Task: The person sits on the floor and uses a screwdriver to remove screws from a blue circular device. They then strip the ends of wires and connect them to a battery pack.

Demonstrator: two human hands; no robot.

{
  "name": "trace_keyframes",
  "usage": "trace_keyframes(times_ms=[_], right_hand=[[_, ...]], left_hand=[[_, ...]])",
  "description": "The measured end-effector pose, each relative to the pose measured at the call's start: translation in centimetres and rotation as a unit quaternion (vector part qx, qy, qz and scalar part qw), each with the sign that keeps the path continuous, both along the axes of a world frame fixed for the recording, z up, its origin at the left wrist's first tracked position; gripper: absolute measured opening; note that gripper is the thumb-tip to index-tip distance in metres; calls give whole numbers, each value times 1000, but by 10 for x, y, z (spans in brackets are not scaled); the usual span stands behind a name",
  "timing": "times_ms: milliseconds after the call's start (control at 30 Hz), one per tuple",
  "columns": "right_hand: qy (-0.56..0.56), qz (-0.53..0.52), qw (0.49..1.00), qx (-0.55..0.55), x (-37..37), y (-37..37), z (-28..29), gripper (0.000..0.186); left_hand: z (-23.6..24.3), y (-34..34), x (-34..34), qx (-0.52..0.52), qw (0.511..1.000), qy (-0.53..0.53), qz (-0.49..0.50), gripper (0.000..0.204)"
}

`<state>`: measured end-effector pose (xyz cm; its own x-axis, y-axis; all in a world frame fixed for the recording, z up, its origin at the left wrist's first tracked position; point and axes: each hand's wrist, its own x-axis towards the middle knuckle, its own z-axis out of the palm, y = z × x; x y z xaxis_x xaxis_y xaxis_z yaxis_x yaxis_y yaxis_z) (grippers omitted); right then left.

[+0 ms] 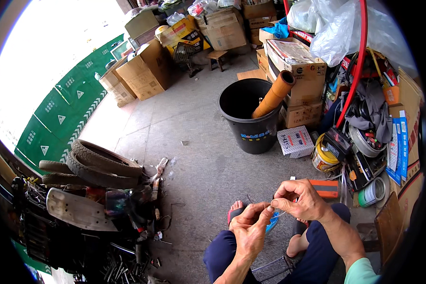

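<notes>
Above my knees, my left hand (pixel 250 229) and my right hand (pixel 305 201) meet fingertip to fingertip, both closed in a pinch. Between them runs a thin, pale wire-like strand (pixel 281 214), curving out below the right fingers. How far it goes inside each grip is hidden by the fingers. Behind the left hand, low down between my feet, a bright blue object (pixel 271 223) shows only in part, so its kind cannot be made out.
A black bucket (pixel 243 135) holding a bamboo tube (pixel 274 94) stands ahead. An orange-red flat box (pixel 324 188) and a yellow tub (pixel 322 163) are to the right. Worn tires (pixel 101 165) and metal parts crowd the left. Cardboard boxes (pixel 146 71) stand farther back.
</notes>
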<state>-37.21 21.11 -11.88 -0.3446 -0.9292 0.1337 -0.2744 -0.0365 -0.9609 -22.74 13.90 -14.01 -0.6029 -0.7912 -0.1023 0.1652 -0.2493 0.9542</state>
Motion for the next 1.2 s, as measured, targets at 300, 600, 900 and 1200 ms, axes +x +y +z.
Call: trace_keyframes(times_ms=[300, 600, 900, 1200], right_hand=[[-76, -39, 995, 49, 11, -6, -18, 17], [207, -85, 960, -165, 1, 2, -5, 12], [419, -53, 877, -228, -1, 4, -18, 30], [586, -5, 783, -206, 7, 9, -32, 23]], left_hand=[[-22, -2, -5, -124, 990, -28, 55, 6], [0, -6, -1, 127, 991, 43, -16, 11], [0, -6, 3, 129, 990, 29, -42, 12], [-3, -4, 4, -33, 990, -133, -34, 12]])
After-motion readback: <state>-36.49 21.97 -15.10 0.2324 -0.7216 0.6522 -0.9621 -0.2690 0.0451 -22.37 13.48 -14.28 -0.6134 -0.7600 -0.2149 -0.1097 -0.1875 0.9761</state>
